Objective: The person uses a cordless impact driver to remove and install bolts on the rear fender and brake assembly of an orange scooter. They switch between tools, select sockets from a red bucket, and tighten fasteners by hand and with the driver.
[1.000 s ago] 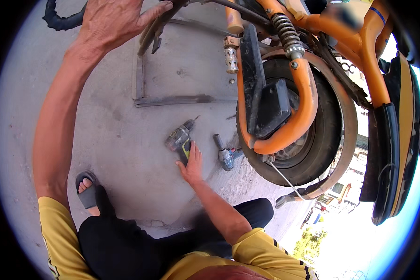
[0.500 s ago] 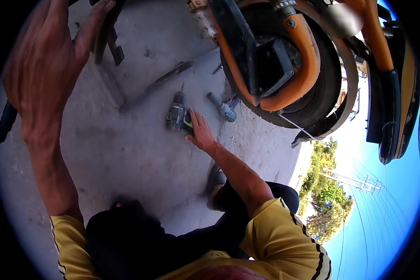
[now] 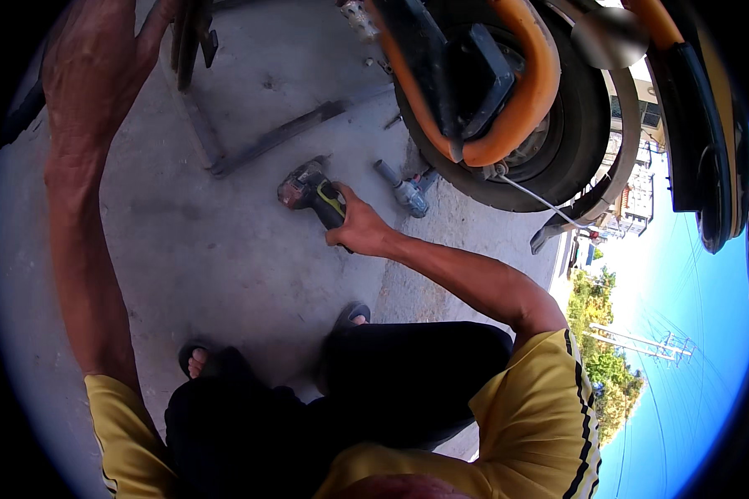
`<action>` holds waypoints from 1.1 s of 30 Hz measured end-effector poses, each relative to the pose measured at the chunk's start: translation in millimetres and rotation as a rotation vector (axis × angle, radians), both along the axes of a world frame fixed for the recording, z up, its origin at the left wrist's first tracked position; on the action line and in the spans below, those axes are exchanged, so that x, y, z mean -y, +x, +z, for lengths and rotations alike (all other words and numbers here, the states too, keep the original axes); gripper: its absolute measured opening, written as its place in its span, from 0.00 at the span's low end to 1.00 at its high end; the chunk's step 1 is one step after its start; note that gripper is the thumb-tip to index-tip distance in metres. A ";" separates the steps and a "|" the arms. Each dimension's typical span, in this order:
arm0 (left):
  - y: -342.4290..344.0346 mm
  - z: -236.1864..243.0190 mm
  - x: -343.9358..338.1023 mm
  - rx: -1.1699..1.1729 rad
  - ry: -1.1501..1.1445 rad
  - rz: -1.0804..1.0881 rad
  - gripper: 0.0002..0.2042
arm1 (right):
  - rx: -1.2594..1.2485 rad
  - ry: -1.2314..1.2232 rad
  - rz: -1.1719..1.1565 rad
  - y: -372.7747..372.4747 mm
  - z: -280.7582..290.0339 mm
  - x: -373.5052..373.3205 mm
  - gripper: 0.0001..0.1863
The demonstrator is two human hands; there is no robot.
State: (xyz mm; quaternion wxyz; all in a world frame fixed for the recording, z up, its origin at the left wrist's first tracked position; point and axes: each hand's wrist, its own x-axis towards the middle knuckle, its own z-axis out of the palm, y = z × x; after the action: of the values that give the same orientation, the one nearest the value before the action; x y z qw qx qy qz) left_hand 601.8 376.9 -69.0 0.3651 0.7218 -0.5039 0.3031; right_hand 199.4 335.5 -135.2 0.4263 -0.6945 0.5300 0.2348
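Note:
My right hand (image 3: 364,224) is closed around the handle of a cordless drill (image 3: 305,185), dark with a yellow-green stripe on its grip. The drill is tilted, its bit pointing away from me, low over the concrete or just touching it; I cannot tell which. To its right lies a blue-grey pistol-shaped power tool (image 3: 411,196), apart from my hand. At the upper left, my left hand (image 3: 91,79) reaches beside a dark metal part (image 3: 189,46). Its thumb stretches toward that part, but the other fingers are cut off by the picture's edge.
An angled metal frame (image 3: 279,140) lies on the concrete floor (image 3: 216,266) beyond the drill. At the upper right stands a vehicle with a black tyre (image 3: 587,125) and a bent orange tube (image 3: 541,75). My sandalled feet (image 3: 356,316) are below. Trees (image 3: 612,366) show far right.
My right hand has gone from resting at the drill's handle to gripping it, and the drill has turned and tilted. My left hand has shifted up slightly.

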 end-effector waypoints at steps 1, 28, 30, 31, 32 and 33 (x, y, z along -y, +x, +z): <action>-22.1 -19.0 0.8 -0.050 -0.098 -0.147 0.23 | 0.034 -0.004 -0.090 -15.0 12.9 -9.7 0.60; -192.1 58.0 -54.9 -1.919 0.078 -0.889 0.24 | 1.057 -1.268 0.145 -9.8 183.7 33.9 0.44; -204.5 52.0 -39.8 -1.831 0.041 -0.892 0.25 | 0.839 -1.524 0.118 -23.5 185.3 59.5 0.44; -205.8 43.8 -33.6 -1.836 0.016 -0.930 0.24 | 0.775 -1.568 0.149 -23.5 186.6 62.2 0.45; -207.6 34.2 -25.8 -1.832 0.004 -0.986 0.23 | 0.706 -1.611 0.178 -23.8 189.0 64.6 0.46; -207.2 21.0 -20.9 -1.846 0.008 -1.042 0.22 | 0.615 -1.644 0.199 -21.4 188.4 61.3 0.47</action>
State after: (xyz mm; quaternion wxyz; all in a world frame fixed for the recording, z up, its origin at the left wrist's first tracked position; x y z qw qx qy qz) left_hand 394.6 397.8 -48.0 0.6888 0.3682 -0.2796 -0.5584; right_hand 178.0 274.2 53.1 -0.1067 -0.8568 0.3301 -0.3816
